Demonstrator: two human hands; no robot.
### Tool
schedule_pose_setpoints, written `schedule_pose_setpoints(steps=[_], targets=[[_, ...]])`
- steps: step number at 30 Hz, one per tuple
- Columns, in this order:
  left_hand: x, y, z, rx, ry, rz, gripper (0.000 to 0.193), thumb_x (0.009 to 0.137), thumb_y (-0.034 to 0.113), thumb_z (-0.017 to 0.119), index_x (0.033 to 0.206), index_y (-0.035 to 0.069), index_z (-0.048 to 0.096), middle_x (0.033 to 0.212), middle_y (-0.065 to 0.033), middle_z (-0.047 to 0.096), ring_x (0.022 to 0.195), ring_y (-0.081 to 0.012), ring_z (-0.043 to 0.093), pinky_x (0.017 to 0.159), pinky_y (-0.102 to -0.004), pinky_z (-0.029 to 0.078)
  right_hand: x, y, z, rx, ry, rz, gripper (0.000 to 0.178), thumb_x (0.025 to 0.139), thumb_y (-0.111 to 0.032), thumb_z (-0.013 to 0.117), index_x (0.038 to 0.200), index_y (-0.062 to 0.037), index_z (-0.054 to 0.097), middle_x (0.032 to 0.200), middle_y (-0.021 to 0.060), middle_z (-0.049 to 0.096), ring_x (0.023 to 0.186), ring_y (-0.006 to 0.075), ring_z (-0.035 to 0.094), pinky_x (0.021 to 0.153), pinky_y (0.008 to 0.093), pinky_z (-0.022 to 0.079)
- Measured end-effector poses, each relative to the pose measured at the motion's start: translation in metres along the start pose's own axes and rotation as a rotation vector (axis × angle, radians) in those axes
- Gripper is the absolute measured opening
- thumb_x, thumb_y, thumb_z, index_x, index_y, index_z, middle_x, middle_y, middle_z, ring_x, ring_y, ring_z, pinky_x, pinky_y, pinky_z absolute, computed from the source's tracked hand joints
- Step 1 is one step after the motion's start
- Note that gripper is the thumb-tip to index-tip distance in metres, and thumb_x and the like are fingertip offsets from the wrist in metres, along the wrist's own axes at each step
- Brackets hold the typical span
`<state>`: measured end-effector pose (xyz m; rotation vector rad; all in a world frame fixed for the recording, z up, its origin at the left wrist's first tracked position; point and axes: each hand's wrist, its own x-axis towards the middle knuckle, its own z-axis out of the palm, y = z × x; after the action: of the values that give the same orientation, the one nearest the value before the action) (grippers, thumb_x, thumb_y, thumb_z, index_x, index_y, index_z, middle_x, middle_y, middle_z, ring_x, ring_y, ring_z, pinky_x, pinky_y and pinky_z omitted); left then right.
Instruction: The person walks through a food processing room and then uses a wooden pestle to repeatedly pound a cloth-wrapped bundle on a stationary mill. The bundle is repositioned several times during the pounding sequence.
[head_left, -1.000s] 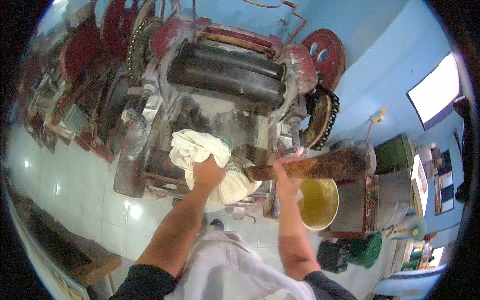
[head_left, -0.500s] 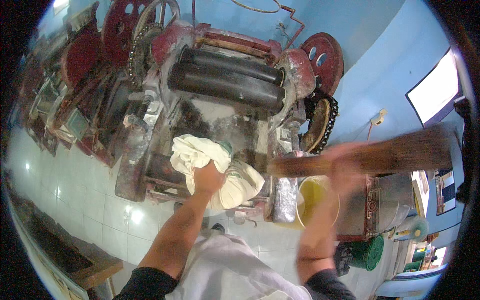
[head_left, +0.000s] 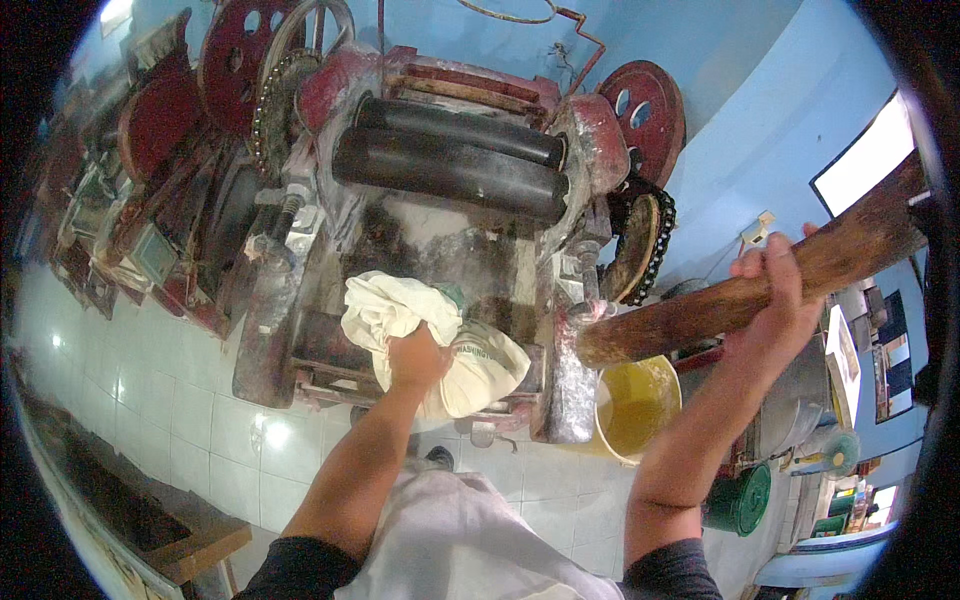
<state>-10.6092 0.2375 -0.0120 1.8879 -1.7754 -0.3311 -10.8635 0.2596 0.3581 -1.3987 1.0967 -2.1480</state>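
My left hand (head_left: 417, 358) is closed on the gathered neck of a cream cloth sack (head_left: 487, 370) with green print. The sack rests at the front of a roller machine's floury bed (head_left: 470, 245), its loose folds bunched above my fist. My right hand (head_left: 780, 300) grips a thick, dark brown wooden plank (head_left: 690, 325) from below, fingers curling over its upper edge. The plank slants up to the right, its near-left end above the machine's right leg and the rim of a yellow bucket (head_left: 650, 408).
Two black rollers (head_left: 455, 165) lie across the machine's back. A chain and sprocket (head_left: 650, 245) sit on its right side, with red wheels beyond. Older machinery (head_left: 150, 230) lines the left. A green bucket (head_left: 738, 500) stands on the tiled floor at the right.
My right hand has moved right and upward with the plank, which now tilts more steeply, uncovering more of the yellow bucket. My left hand and the sack have stayed in place.
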Motion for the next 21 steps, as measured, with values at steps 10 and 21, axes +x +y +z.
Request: schedule_pose_setpoints(steps=[10, 21], targets=[[0.016, -0.005, -0.006, -0.024, -0.047, -0.012, 0.058, 0.079, 0.033, 0.074, 0.121, -0.003, 0.058, 0.112, -0.0227, 0.068, 0.108, -0.0389, 0.063, 0.094, -0.0478, 0.047, -0.159, 0.191, -0.042, -0.181, -0.112, 0.326, 0.048, 0.076, 0.006, 0.078, 0.116, -0.0051, 0.054, 0.097, 0.0049, 0.061, 0.092, 0.0144, 0.06, 0.084, 0.032, 0.05], [0.022, -0.005, -0.001, -0.301, 0.26, -0.088, 0.049, 0.077, 0.027, 0.077, 0.112, -0.004, 0.061, 0.103, -0.0252, 0.069, 0.098, -0.0429, 0.065, 0.086, -0.0468, 0.052, 0.027, -0.105, -0.052, 0.072, -0.138, -0.447, 0.05, 0.095, -0.028, 0.061, 0.135, -0.0013, 0.047, 0.102, 0.0135, 0.065, 0.085, 0.0231, 0.065, 0.076, 0.04, 0.056]])
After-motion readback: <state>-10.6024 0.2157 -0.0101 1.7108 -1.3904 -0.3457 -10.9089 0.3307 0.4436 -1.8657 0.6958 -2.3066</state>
